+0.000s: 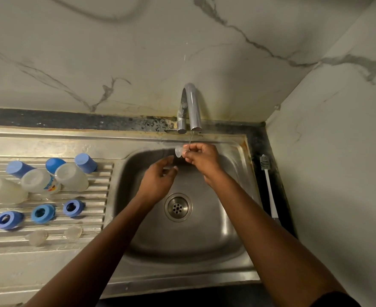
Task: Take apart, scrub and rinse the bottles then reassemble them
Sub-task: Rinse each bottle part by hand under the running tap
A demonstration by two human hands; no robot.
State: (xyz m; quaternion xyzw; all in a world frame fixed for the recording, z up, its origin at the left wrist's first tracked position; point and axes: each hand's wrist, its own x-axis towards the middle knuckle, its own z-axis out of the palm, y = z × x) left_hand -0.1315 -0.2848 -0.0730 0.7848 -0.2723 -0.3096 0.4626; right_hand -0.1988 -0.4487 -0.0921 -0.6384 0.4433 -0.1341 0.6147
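Teat (179, 151) pinched in right hand (201, 159) under faucet (190, 107) stream; its wide base faces left, just beside left hand (160, 176), which hangs relaxed, holding nothing.

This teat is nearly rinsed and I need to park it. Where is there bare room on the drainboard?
Bare: the flat steel strip behind the blue caps, the ribbed strip between the blue rings and the basin, and the flat front ledge below the two clear teats. Crowded: the left-middle of the drainboard, where bottles, caps and rings cluster.
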